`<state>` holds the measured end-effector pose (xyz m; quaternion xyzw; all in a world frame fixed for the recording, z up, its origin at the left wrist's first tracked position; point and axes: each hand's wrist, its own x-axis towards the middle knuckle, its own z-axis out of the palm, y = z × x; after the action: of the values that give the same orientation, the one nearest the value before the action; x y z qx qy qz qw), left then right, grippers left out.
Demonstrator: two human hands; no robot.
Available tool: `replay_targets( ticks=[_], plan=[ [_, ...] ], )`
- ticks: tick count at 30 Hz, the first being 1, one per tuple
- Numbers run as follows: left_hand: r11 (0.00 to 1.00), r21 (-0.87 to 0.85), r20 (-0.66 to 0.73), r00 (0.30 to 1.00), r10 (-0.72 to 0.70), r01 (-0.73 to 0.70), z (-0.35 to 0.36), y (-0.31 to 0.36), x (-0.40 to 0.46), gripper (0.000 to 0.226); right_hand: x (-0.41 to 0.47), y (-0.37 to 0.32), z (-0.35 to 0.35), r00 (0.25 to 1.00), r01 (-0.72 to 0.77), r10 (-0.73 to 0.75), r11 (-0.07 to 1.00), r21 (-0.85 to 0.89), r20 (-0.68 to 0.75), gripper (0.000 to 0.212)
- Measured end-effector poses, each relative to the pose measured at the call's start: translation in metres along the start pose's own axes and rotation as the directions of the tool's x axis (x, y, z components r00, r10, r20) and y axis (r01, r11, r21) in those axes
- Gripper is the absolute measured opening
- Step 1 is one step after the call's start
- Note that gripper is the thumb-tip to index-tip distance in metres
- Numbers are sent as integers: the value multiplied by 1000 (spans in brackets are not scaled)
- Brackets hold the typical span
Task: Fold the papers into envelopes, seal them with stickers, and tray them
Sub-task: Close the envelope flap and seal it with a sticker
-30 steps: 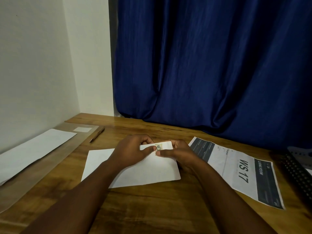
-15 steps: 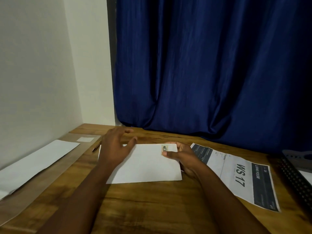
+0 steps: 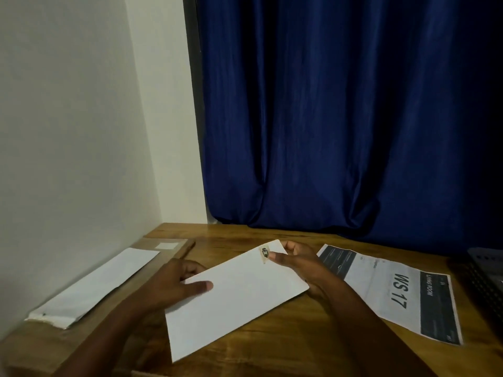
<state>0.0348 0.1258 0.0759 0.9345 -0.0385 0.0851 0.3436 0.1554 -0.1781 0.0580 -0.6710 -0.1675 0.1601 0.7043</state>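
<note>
A white folded envelope [image 3: 239,297] is lifted and tilted above the wooden table [image 3: 326,336], its far corner raised. A small dark sticker [image 3: 264,252] sits near that far corner. My right hand [image 3: 296,263] pinches the envelope's far right corner, thumb on top beside the sticker. My left hand [image 3: 174,281] holds the left edge, thumb on top and fingers underneath. A second white folded envelope [image 3: 95,285] lies on a flat brown tray [image 3: 152,246] along the left wall.
A printed sheet reading "WS 17" [image 3: 394,292] lies on the table to the right. A dark mesh basket [image 3: 487,278] stands at the right edge. A blue curtain [image 3: 340,118] hangs behind the table, a white wall on the left.
The envelope went from flat on the table to lifted and turned, near end swung toward me. My left hand left the sticker, reached left, and now holds the left edge.
</note>
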Motion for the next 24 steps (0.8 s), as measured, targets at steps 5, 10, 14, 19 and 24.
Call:
replay_targets(
  ticks=[5,10,14,19,24],
  plan=[
    [995,-103,41,999,22,-18,-9,28,-18,27,-13,-11,3,1000,-11,11,995,98,6,55],
    [970,-242,-212,975,-59,6,2,41,-27,26,-27,-13,-4,996,36,-2,919,392,-87,84],
    [913,-408,-297,948,-115,-18,27,56,-31,24,-57,-9,11,999,1,11,957,290,-40,64],
    [746,-656,-203,979,-32,-111,97,104,-30,18,-106,-16,12,982,62,-17,969,239,-186,34],
    [634,-770,-23,996,89,-74,159,154,-25,19,-168,-53,-57,902,82,-73,997,2,-426,24]
  ],
)
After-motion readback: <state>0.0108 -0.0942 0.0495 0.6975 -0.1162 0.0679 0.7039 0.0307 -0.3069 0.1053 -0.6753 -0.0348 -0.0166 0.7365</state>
